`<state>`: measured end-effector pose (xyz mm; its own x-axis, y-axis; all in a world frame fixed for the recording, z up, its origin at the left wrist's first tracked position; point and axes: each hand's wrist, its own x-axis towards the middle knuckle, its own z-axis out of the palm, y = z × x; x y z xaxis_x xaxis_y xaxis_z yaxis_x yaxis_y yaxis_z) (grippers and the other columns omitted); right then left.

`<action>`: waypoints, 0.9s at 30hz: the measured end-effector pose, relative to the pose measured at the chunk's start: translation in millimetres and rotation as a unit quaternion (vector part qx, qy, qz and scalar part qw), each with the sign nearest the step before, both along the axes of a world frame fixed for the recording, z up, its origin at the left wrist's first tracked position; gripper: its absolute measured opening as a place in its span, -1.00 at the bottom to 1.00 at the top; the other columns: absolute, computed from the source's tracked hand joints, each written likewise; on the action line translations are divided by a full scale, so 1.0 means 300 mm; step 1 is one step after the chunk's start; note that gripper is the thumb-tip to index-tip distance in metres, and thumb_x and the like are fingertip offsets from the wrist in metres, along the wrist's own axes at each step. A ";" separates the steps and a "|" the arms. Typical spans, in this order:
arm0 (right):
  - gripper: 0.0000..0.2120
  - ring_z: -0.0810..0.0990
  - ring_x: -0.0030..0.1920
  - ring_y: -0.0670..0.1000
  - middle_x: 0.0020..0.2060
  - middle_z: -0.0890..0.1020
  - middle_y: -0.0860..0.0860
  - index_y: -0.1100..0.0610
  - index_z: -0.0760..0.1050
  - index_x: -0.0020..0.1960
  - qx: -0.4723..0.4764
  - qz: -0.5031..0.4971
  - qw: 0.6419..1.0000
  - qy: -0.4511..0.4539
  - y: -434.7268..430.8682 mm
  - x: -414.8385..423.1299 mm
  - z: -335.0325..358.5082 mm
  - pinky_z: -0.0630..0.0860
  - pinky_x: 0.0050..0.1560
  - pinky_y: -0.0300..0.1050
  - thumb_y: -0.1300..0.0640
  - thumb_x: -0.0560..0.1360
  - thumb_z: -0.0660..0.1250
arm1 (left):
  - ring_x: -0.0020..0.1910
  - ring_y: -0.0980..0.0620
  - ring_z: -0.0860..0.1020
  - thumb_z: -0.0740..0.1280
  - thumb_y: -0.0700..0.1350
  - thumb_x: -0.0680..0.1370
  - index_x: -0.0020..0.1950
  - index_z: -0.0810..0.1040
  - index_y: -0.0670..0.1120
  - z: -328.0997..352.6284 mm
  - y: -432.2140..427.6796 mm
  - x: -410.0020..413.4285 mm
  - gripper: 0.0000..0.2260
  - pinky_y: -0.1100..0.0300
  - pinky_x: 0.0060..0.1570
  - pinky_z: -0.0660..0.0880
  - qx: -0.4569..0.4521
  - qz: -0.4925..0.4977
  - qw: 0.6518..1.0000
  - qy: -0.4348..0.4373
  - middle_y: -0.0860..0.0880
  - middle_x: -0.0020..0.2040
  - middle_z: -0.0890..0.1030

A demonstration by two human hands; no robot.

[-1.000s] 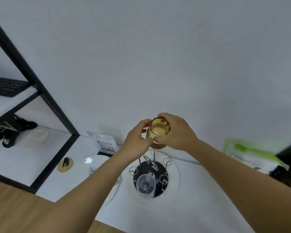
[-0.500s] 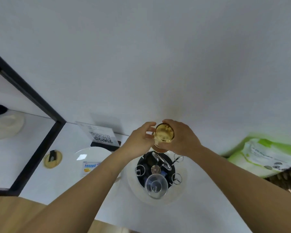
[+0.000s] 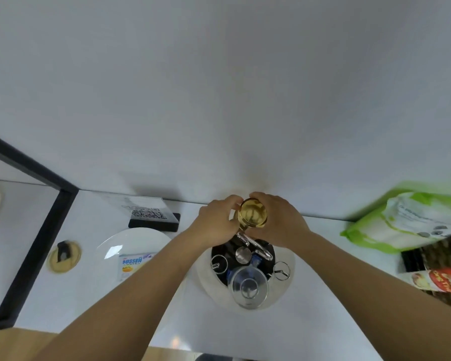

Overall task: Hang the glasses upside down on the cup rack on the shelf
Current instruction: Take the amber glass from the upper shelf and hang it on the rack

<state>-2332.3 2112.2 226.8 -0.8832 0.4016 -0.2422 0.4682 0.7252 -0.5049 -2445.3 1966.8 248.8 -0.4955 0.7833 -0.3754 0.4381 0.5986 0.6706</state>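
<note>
Amber glass (image 3: 253,213) gripped by both hands, left hand (image 3: 216,225), right hand (image 3: 279,222), over cup rack (image 3: 242,254)

Glossy amber glass (image 3: 253,213); shiny metal rack (image 3: 245,254); matt white shelf (image 3: 323,308).

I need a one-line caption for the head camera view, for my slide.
Both hands, left hand and right hand, hold an amber glass upside down above the cup rack, where a clear glass hangs.

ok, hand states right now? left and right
Left hand: closed on the amber glass.
Right hand: closed on the same amber glass.
</note>
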 end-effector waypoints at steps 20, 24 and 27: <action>-0.22 0.45 0.17 0.01 0.20 0.52 -0.05 -0.01 0.30 0.37 -0.012 -0.051 0.999 -0.003 -0.022 -0.007 -0.108 0.47 0.12 -0.03 -0.17 0.25 0.52 | 0.18 -0.03 0.55 0.28 -0.25 0.49 0.38 0.40 0.00 -0.110 0.018 -0.016 -0.54 0.13 0.16 0.45 0.032 -0.003 0.998 -0.050 -0.05 0.27 0.58; -0.27 0.47 0.09 0.01 0.11 0.55 -0.05 -0.03 0.32 0.31 -0.003 -0.049 0.999 -0.013 -0.018 -0.012 -0.103 0.50 0.03 -0.03 -0.16 0.23 0.52 | 0.09 0.02 0.54 0.31 -0.26 0.50 0.36 0.40 0.01 -0.127 0.025 -0.012 -0.55 0.25 0.01 0.45 0.037 0.003 0.997 -0.068 -0.06 0.21 0.59; -0.27 0.48 0.07 0.01 0.09 0.55 -0.05 -0.03 0.32 0.30 0.007 -0.047 0.999 -0.013 -0.018 -0.008 -0.098 0.52 0.03 -0.01 -0.16 0.24 0.53 | 0.05 0.09 0.50 0.32 -0.24 0.50 0.36 0.40 0.03 -0.131 0.023 -0.007 -0.56 0.45 -0.10 0.35 0.044 0.004 0.996 -0.072 -0.04 0.21 0.59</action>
<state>-2334.7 2106.9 197.2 -0.8343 0.4867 -0.2589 0.5483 0.6839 -0.4812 -2447.3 1973.7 209.4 -0.4478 0.8123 -0.3736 0.3281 0.5380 0.7765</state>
